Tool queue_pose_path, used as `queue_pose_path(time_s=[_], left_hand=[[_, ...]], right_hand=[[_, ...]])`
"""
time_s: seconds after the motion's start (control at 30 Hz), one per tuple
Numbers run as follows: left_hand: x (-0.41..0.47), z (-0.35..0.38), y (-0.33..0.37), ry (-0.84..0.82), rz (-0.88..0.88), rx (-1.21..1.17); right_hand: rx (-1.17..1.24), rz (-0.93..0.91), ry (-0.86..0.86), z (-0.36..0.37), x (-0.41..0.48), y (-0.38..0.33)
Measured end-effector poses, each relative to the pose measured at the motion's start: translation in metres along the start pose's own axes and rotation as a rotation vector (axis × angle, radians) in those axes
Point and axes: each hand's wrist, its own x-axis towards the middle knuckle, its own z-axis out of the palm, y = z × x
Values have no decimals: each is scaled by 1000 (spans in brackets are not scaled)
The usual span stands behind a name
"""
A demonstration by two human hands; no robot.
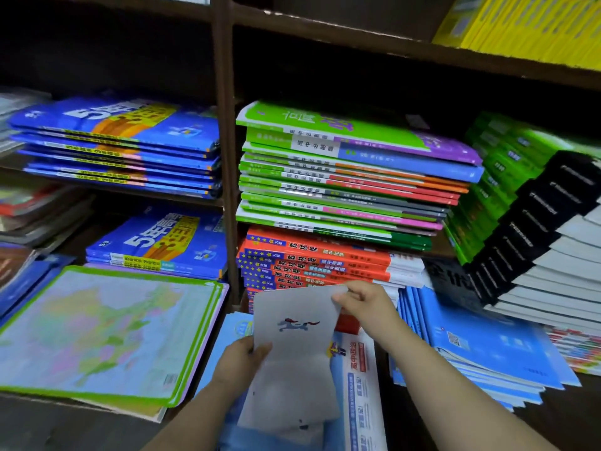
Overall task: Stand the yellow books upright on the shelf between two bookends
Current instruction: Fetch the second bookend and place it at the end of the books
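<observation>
Holding a grey panel printed with a small running horse, which from the bend low down is probably one of the bookends, a person stands at a crowded shelf unit. The left hand grips the panel's left edge, thumb curled over its face. The right hand pinches its top right corner. The panel's long axis points away from the person.

The yellow books sit well above and to the right of the panel on the upper shelf, packed in a slanting row, so the right hand looks the nearer one. Flat stacks lie between them, with red books just behind the panel and green books above those. Light blue books lie right of the panel and a map sheet lies left of it. No second bookend can be made out.
</observation>
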Motion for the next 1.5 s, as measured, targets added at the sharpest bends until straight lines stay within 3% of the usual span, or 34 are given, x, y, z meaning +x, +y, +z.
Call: queue_pose_path(time_s=[0.1, 0.4, 0.53, 0.7, 0.9, 1.2, 1.5], left_hand=[[-16, -15, 6, 30, 100, -54], [-88, -90, 68, 104, 643, -46], [-117, -109, 100, 297, 821, -68], [-151, -139, 150, 540, 932, -205], [-164, -170, 229, 780, 978, -247], [-132, -170, 346, 906, 941, -102], [-101, -139, 389, 922, 765, 2]], right_hand=[[42, -44, -1, -12, -7, -19], [190, -307, 113, -63, -39, -117], [230, -422, 175, -74, -59, -160], [29, -494, 262, -102, -96, -191], [-133, -552, 190, -130, -112, -213], [-309, -610, 200, -184, -51, -230], [-457, -625, 111, -233, 4, -219]])
